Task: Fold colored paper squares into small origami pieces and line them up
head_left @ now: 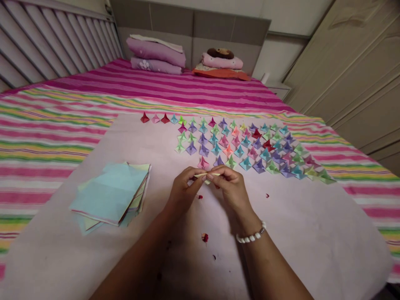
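My left hand (183, 189) and my right hand (229, 185) meet over the middle of a pale pink board (296, 233). Together they pinch a small folded piece of pale yellow paper (206, 175), fingertips closed on its two ends. A white bead bracelet (251, 236) circles my right wrist. Just beyond the hands lie several rows of small folded paper shapes (243, 146) in many colours. A stack of square paper sheets (112, 193), light blue on top, sits to the left of my left hand.
The board rests on a bed with a pink, yellow and green striped cover (46, 125). Pillows (156, 54) and folded bedding lie at the headboard. Wardrobe doors (353, 71) stand at the right. Tiny red scraps (205, 237) dot the board.
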